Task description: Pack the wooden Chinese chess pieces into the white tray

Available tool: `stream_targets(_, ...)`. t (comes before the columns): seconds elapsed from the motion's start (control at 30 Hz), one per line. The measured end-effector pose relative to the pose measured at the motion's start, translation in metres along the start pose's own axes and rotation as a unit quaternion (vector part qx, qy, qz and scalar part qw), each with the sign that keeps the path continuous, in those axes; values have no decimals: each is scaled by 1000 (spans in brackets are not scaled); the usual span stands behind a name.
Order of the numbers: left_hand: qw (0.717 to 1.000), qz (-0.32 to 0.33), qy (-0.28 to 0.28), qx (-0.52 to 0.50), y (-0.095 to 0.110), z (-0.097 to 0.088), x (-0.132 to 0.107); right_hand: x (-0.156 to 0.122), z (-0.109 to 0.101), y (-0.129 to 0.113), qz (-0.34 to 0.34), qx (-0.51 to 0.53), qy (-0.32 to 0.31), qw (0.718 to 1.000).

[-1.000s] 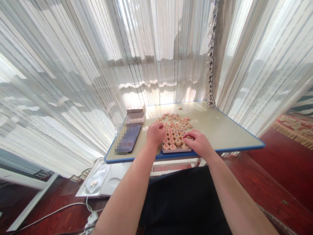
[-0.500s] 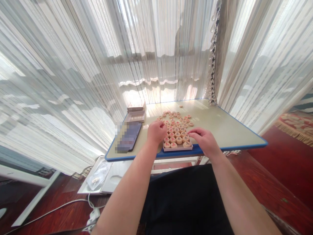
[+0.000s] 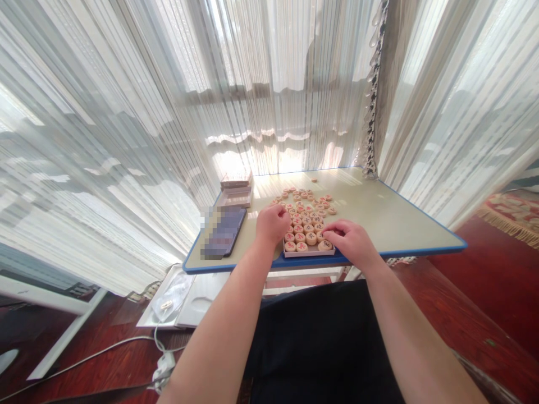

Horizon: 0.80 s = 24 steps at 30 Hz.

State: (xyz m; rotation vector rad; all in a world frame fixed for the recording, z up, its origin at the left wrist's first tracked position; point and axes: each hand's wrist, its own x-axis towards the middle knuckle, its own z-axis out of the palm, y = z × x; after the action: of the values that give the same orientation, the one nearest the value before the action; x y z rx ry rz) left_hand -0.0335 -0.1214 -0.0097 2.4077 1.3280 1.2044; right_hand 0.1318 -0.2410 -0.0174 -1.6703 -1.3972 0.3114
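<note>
A shallow white tray (image 3: 309,253) at the table's near edge holds rows of round wooden chess discs (image 3: 301,238) with red and dark marks. More loose discs (image 3: 307,201) lie scattered on the table behind it. My left hand (image 3: 273,223) is curled in a loose fist at the tray's left side, touching the discs there. My right hand (image 3: 351,241) rests at the tray's right corner, its fingers pinched on a disc (image 3: 324,245) in the front row.
The small table (image 3: 379,216) has a blue rim. A dark phone (image 3: 223,233) lies at its left, small boxes (image 3: 236,191) behind it. Sheer curtains surround the table. A white flat item (image 3: 185,294) and cables lie on the red floor below left.
My right hand has come back down onto the tray's front right corner after lifting slightly. My left hand stays at the tray's left. The view has shifted a little.
</note>
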Motion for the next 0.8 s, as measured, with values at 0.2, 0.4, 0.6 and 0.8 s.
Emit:
stream_targets(0.2, 1000, 3, 1, 2, 0, -1, -1, -2, 0, 2, -2, 16, 5, 1000)
stream_targets(0.4, 1000, 2, 1, 1, 1, -1, 0, -4, -4, 2, -50, 51, -46, 996)
stream_targets(0.6, 1000, 3, 1, 1, 1, -1, 0, -5, -4, -2, -62, 35, -85, 994)
stream_targets(0.8, 1000, 2, 1, 3, 1, -1, 0, -5, -5, 1, -36, 33, -51, 998)
